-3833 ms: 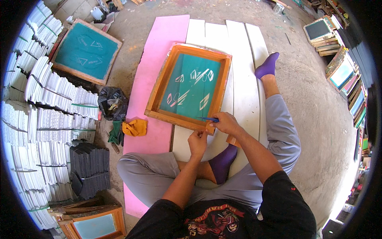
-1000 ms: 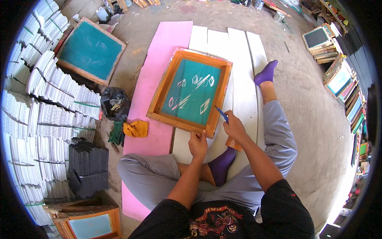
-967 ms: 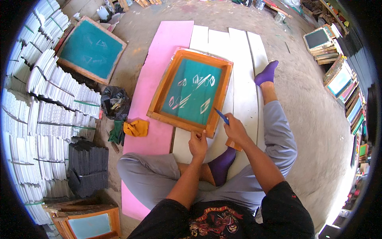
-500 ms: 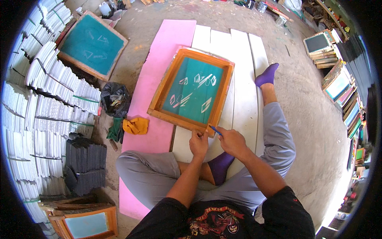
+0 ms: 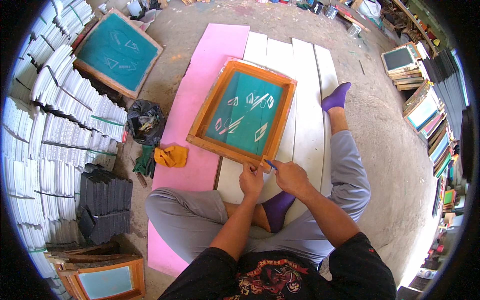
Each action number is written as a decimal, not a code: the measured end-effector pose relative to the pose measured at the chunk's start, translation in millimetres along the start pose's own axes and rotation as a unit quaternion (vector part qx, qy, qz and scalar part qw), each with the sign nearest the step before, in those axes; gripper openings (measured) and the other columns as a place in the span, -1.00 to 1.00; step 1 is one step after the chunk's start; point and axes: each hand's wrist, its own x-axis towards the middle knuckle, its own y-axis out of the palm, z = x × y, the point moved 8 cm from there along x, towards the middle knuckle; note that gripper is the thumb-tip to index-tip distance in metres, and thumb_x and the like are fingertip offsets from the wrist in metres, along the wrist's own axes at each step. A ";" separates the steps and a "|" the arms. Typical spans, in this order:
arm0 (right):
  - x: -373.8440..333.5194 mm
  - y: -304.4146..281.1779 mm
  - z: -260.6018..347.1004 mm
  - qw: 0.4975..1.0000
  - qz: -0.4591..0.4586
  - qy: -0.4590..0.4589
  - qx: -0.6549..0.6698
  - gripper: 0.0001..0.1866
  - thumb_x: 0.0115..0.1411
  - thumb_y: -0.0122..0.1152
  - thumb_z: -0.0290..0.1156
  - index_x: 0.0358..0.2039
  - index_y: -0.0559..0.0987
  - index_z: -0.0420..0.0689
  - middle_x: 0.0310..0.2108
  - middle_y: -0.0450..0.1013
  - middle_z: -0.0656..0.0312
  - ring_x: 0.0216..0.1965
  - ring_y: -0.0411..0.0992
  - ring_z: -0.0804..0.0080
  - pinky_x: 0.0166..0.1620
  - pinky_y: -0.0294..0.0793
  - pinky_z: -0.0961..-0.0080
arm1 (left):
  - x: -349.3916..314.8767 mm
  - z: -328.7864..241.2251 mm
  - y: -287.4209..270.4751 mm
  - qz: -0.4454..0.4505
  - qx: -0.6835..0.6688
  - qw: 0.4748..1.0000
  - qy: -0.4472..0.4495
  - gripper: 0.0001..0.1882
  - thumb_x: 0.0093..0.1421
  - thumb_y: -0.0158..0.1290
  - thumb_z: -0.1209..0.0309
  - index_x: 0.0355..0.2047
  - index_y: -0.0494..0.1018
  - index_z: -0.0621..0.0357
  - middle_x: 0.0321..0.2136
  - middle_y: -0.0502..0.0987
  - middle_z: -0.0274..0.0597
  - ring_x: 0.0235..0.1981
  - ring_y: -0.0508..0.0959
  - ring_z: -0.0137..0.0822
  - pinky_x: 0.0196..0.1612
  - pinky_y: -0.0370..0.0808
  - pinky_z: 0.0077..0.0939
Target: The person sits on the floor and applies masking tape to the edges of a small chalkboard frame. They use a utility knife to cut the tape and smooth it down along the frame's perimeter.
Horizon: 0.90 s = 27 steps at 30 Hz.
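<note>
A screen printing frame [image 5: 224, 151] with orange-brown wooden sides lies tilted on the boards before me. Its green mesh [image 5: 239, 111] carries several pale angular shapes. At the near edge, by the near right corner, my left hand [image 5: 251, 181] is closed, its fingertips and thumb against the wood. My right hand [image 5: 292, 178] is closed around a slim blue pen-like tool [image 5: 270, 164], whose tip points at that same corner. Whether the tip touches the wood is too small to tell.
White boards [image 5: 306, 90] and a pink board [image 5: 172, 172] lie beneath the frame. To the left are a yellow cloth [image 5: 171, 156], a black plastic bag [image 5: 145, 120], stacked white sheets [image 5: 60, 130] and another green screen [image 5: 117, 52]. More frames [image 5: 422, 107] lean at the right.
The view has shifted slightly. Both hands keep the same place at the frame's near right corner, and the blue tool stays in my right hand.
</note>
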 end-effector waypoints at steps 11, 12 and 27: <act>3.6 -2.7 4.0 1.000 -0.005 0.007 0.000 -0.57 0.21 0.07 -0.43 0.10 0.57 -0.06 -0.35 0.61 -0.14 -0.29 0.62 -0.14 -0.21 0.62 -0.07 | -0.1 1.3 0.9 0.002 0.019 1.000 -0.005 -0.58 0.19 0.26 0.06 -0.41 0.38 0.15 -0.56 0.57 -0.06 -0.45 0.62 0.07 -0.33 0.49 -0.05; 4.4 -1.3 3.6 1.000 -0.003 0.006 -0.004 -0.57 0.20 0.07 -0.43 0.11 0.57 -0.06 -0.35 0.61 -0.14 -0.29 0.62 -0.14 -0.21 0.62 -0.07 | -0.1 0.9 0.9 0.002 0.021 1.000 -0.007 -0.58 0.19 0.26 0.06 -0.41 0.38 0.15 -0.56 0.57 -0.06 -0.45 0.62 0.07 -0.33 0.49 -0.05; 19.6 -3.6 5.2 0.998 -0.052 0.019 0.035 -0.61 0.32 0.10 -0.35 0.16 0.52 -0.04 -0.34 0.59 -0.17 -0.27 0.58 -0.21 -0.17 0.55 -0.09 | 0.0 -1.7 1.5 0.001 0.003 1.000 0.011 -0.60 0.19 0.26 0.11 -0.39 0.38 0.16 -0.56 0.53 -0.10 -0.47 0.59 0.03 -0.34 0.47 -0.07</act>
